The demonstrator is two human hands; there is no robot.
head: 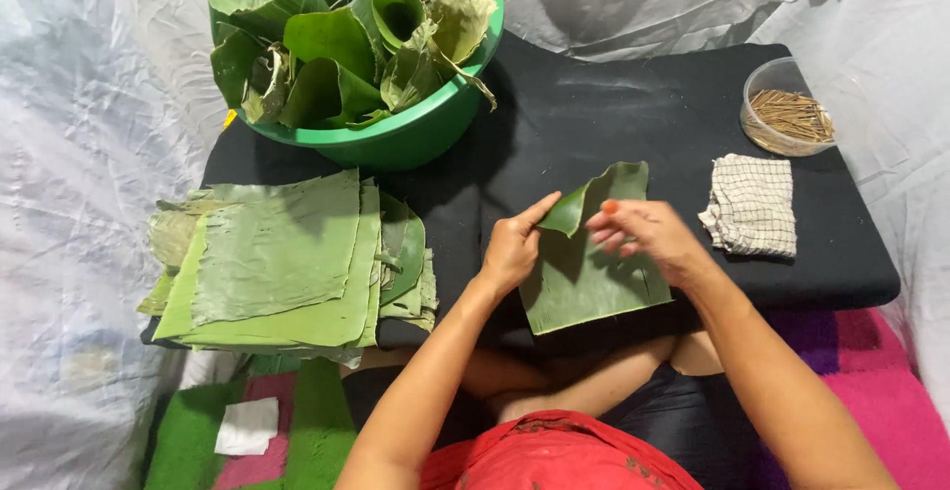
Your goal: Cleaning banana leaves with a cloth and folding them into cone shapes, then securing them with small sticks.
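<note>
A green banana-leaf rectangle point(584, 282) lies on the black padded board point(614, 114) in front of the person, its top edge curled over. The left hand point(515, 247) pinches the leaf's upper left corner, thumb on top. The right hand point(648, 233) holds the folded upper edge, fingers bent onto the leaf. To the left sits a stack of flat cut leaves point(287, 262), behind it a green plastic basin point(416, 134) of rolled leaves. A checked folded cloth point(752, 203) and a clear tub of thin wooden sticks point(789, 109) lie to the right.
</note>
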